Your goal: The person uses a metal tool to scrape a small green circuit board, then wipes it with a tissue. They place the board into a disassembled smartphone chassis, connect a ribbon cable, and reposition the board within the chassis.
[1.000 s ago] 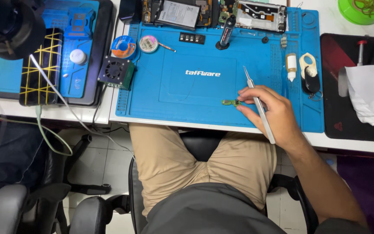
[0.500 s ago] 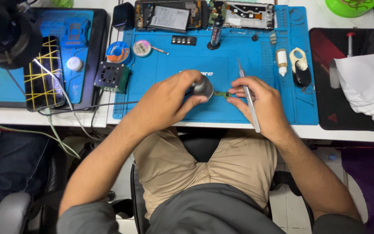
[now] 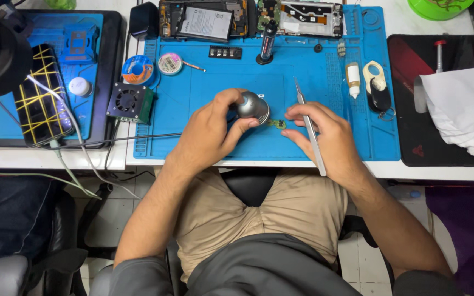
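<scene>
My left hand (image 3: 215,127) grips a round grey metal tool (image 3: 252,107) on the blue work mat (image 3: 204,87), its end close to a small green circuit part (image 3: 277,124). My right hand (image 3: 325,134) holds silver tweezers (image 3: 308,129) that slant across its back, and its fingers rest beside the green part. Both hands meet near the mat's front middle, above my lap.
At the mat's far edge lie an opened phone (image 3: 204,19), a second phone frame (image 3: 308,11) and a black pen-like tool (image 3: 267,41). Solder reels (image 3: 137,69), a small fan (image 3: 129,101), a bottle (image 3: 352,77), a white cloth (image 3: 462,109) and a cabled phone (image 3: 42,104) surround the work spot.
My left hand came in with the round grey tool and now holds it by the green part. The right hand stays put with the tweezers.
</scene>
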